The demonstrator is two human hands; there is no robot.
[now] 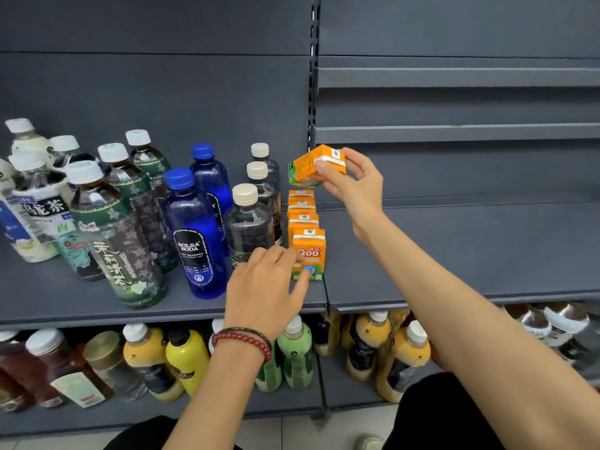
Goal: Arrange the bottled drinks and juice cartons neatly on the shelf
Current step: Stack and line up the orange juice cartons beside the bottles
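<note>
Two hands work one row of juice cartons (303,219). Nearest, the left hand (266,280), fingers loosely extended and gripping nothing, touches the front carton (308,254) on the shelf (48,287). Farther back, the right hand (354,183) pinches a tilted carton (316,165) above the row's rear. It probably needs righting, then setting down behind the row, beside the dark bottles (259,190).

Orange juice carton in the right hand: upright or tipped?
Tipped. The right hand holds the orange juice carton in the air at a slant, above the far end of the carton row.

"BOLSA SODA" on blue bottle (194,235), "Qoo" on orange carton (308,253)
</note>
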